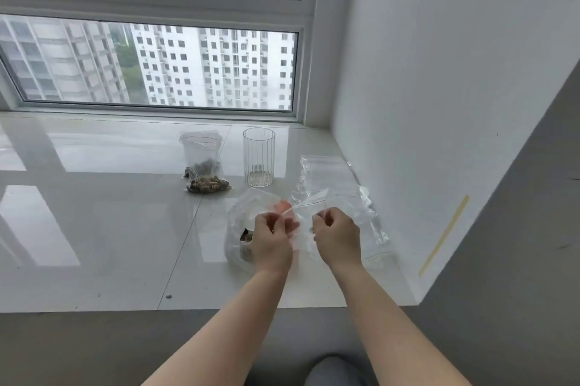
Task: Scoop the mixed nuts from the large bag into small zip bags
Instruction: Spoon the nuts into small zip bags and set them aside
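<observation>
A small clear zip bag [309, 209] hangs in the air between my hands, above the tiled sill. My left hand [272, 236] pinches its left top edge and my right hand [336, 236] pinches the right top edge. Under my left hand lies the large clear bag [238, 228] with dark mixed nuts showing at its bottom. An orange-pink object [282, 206] shows through the plastic near the bag's mouth; I cannot tell what it is. Farther back, two small zip bags with nuts sit together, one upright [202, 153] and one lying flat [208, 185].
A tall ribbed clear glass [259, 157] stands behind the large bag. Several empty zip bags [332, 178] lie in a pile at the right, against the white wall [439, 87]. The window [150, 65] runs along the sill's back. The sill's front edge [125, 312] is near me.
</observation>
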